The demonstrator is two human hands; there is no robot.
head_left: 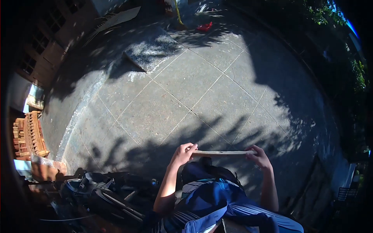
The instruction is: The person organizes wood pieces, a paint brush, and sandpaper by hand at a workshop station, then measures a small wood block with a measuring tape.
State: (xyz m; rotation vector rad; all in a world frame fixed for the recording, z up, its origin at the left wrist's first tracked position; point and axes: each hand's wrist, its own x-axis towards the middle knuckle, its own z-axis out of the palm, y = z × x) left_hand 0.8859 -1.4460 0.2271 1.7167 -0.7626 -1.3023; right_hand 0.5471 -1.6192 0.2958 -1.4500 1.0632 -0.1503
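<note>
Where a narrow pale strip (223, 152) runs nearly straight across, in front of the person's body, its two ends lie in the grip. Left hand (182, 155): thumb and fingers clamped on the left end. Right hand (258, 157): fingers clamped on the right end, thumb placement hard to make out. Middle of strip bare, in the gap between the hands, held above the ground; looks like wood. Both forearms reach up from the lower edge, either side of dark blue clothing (208, 196) with pale stripes.

Beyond the strip, grey paving (171, 101) with pale joint lines, leaf shadows across the near part. Farther off, a speckled slab (153, 47) lies flat; past it, a red item (204, 26) near the foot of a yellow handle (178, 12). Upper left, a pale jagged panel (120, 17).

Left edge: reddish-brown pieces (34, 134) in a stack. Lower left, a dark heap (97, 190) in shade; whether it includes any container, or contents, cannot be told. Right side: foliage (359, 73) beyond deep shadow.
</note>
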